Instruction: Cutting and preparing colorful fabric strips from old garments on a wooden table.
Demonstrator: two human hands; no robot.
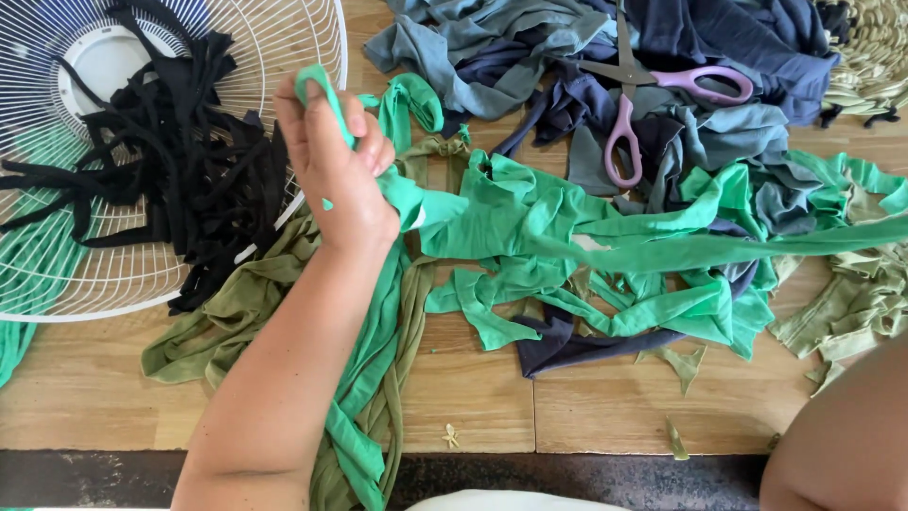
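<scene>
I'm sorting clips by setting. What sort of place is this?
Probably a home craft spot on a wooden floor: piles of cut fabric strips, scissors, and a white fan guard holding black strips.

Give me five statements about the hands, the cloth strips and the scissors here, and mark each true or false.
1. The left hand grips a green fabric strip. True.
2. The scissors have black handles. False: the handles are pink, and they lie on the grey-blue cloth pile.
3. Black strips lie on a white wire fan guard. True.
4. The right hand holds the scissors. False: only part of the right arm shows at the lower right edge; the hand itself is out of view.
5. The cloth rests on bare concrete. False: it lies on a wooden floor.
</scene>
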